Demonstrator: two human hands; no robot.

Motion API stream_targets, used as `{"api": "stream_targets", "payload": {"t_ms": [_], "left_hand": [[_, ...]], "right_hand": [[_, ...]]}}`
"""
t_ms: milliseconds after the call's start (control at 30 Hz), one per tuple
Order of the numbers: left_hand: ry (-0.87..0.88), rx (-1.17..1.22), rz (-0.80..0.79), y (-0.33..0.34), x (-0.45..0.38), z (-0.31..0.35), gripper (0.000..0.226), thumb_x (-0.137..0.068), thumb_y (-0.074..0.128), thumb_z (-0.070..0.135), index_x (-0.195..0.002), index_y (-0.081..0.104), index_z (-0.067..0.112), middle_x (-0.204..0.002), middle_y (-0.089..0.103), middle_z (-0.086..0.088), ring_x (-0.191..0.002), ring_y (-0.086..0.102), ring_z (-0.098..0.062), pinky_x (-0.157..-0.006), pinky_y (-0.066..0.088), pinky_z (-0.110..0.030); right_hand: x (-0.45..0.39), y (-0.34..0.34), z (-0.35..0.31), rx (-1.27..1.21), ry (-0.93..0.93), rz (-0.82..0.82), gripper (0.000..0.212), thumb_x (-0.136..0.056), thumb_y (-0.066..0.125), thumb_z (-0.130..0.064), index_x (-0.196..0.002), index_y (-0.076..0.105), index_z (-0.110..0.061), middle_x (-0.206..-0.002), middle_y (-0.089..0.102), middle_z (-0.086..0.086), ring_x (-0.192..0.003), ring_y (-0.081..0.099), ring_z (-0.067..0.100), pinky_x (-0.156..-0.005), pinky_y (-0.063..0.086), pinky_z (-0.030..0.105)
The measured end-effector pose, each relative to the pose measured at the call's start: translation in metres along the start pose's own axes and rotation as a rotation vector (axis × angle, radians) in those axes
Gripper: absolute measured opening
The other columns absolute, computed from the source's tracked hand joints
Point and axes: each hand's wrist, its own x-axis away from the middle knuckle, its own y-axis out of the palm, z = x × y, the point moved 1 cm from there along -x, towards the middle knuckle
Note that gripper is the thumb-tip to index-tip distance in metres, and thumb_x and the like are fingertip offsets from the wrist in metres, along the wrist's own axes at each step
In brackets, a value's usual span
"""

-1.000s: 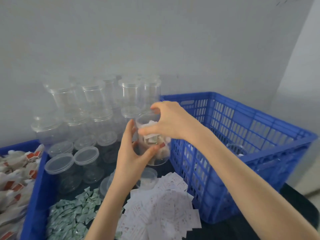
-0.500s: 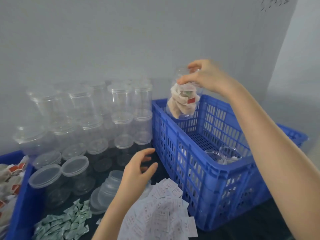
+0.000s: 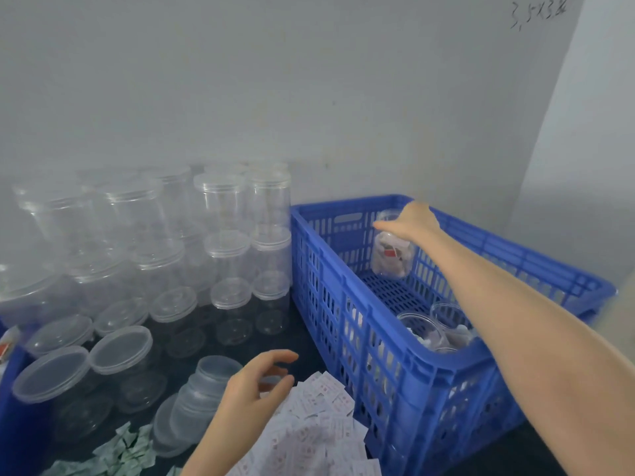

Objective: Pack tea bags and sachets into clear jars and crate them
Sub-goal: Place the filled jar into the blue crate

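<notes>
My right hand (image 3: 414, 221) reaches into the far end of the blue crate (image 3: 388, 341) and grips the top of a clear jar filled with tea bags (image 3: 392, 255), which stands low on the crate floor. Two more filled jars (image 3: 436, 329) stand at the crate's near end. My left hand (image 3: 256, 386) hovers with loosely curled fingers, holding nothing, above the pile of white sachets (image 3: 319, 431). A small lidless jar (image 3: 206, 389) stands just left of that hand.
Stacks of empty lidded clear jars (image 3: 220, 235) fill the dark table to the left, up against the wall. Green sachets (image 3: 120, 455) lie at the front left. A second blue bin (image 3: 10, 389) with tea bags shows at the far left edge.
My right hand lifted the filled jar away from my left hand, carried it right over the crate rim and lowered it into the crate's far end. My left hand dropped toward the white sachets.
</notes>
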Motion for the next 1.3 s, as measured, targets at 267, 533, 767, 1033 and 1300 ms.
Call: {"api": "stream_targets", "payload": {"t_ms": [267, 533, 767, 1033, 1300], "left_hand": [[-0.017, 0.003, 0.007, -0.004, -0.007, -0.014, 0.031, -0.088, 0.065, 0.006, -0.1, 0.066, 0.034, -0.097, 0.067, 0.025, -0.097, 0.062, 0.001, -0.082, 0.05, -0.016], [-0.021, -0.029, -0.018, -0.004, -0.007, -0.019, 0.03, -0.089, 0.064, 0.008, -0.103, 0.064, 0.035, -0.099, 0.068, 0.019, -0.098, 0.061, 0.002, -0.084, 0.051, -0.019], [-0.028, -0.034, -0.009, -0.006, -0.008, -0.021, 0.029, -0.09, 0.063, 0.011, -0.102, 0.063, 0.038, -0.1, 0.068, 0.02, -0.098, 0.06, 0.004, -0.083, 0.051, -0.018], [-0.023, 0.002, -0.003, -0.016, -0.012, -0.019, 0.03, -0.092, 0.061, 0.011, -0.104, 0.063, 0.039, -0.103, 0.064, 0.031, -0.103, 0.059, 0.006, -0.083, 0.048, -0.013], [-0.028, 0.01, 0.018, -0.025, -0.012, -0.017, 0.033, -0.092, 0.059, 0.011, -0.103, 0.06, 0.042, -0.105, 0.066, 0.023, -0.099, 0.058, 0.009, -0.08, 0.048, -0.012]], "right_hand": [[0.008, 0.05, 0.004, 0.477, -0.001, -0.321, 0.047, -0.09, 0.06, -0.057, -0.106, 0.058, -0.013, -0.107, 0.061, 0.004, -0.099, 0.061, 0.025, -0.079, 0.046, 0.033], [0.024, 0.076, -0.011, 0.883, -0.089, -0.699, 0.032, -0.101, 0.054, -0.042, -0.114, 0.058, -0.013, -0.12, 0.051, 0.009, -0.104, 0.051, 0.028, -0.085, 0.039, 0.033], [0.036, 0.076, -0.007, 1.063, -0.135, -0.877, 0.064, -0.102, 0.054, -0.041, -0.154, 0.034, -0.011, -0.156, 0.041, 0.008, -0.133, 0.052, 0.026, -0.102, 0.045, 0.036], [0.041, 0.079, -0.006, 1.124, -0.185, -0.863, 0.029, -0.106, 0.044, -0.033, -0.127, 0.052, -0.014, -0.093, 0.05, -0.001, -0.073, 0.04, 0.022, -0.078, 0.032, 0.034], [0.039, 0.072, -0.008, 1.154, -0.239, -0.874, 0.027, -0.101, 0.053, -0.044, -0.093, 0.057, -0.019, -0.091, 0.058, -0.001, -0.071, 0.05, 0.017, -0.079, 0.038, 0.033]]}}
